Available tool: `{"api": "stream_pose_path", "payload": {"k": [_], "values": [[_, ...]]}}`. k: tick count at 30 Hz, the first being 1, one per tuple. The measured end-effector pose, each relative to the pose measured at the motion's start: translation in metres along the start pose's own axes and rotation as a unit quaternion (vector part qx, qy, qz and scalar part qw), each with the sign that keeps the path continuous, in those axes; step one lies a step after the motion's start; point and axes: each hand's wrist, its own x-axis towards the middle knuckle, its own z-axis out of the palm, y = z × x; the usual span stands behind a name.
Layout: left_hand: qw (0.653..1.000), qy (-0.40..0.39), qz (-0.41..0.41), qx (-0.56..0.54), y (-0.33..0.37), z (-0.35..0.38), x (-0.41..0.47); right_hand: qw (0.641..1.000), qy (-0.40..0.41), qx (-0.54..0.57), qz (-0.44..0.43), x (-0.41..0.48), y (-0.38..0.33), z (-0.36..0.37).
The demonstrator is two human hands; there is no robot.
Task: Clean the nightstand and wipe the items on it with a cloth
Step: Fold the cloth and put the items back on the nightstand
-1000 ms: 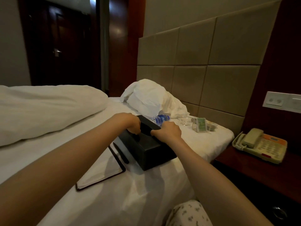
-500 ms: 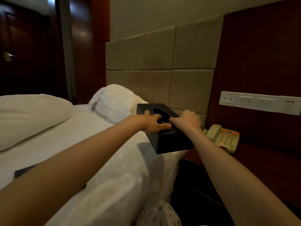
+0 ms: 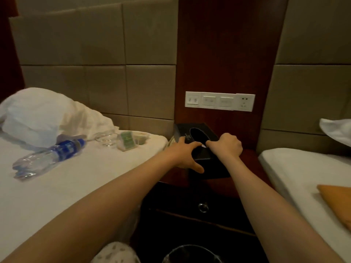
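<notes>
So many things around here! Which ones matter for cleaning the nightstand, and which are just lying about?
Part of the job:
- nightstand
- black tissue box, gripped by the left hand and the right hand

Just lying about:
- plastic water bottle, on its side on the bed
- glass
- green packet
- pillow
- orange cloth on the other bed
- bin
</notes>
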Motion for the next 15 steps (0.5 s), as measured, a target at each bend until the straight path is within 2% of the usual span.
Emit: {"api": "stream_pose_path", "payload": {"k": [8, 15], "values": [[0.997, -0.030, 0.060, 0.029, 0.036, 0.035, 0.055, 0.992, 0.040, 0.046, 0.114, 0.029, 0.069, 0.012], [0.992, -0.078, 0.069, 0.072, 0.046, 0.050, 0.084, 0.984, 0.032, 0.058, 0.164, 0.042, 0.092, 0.029]]}}
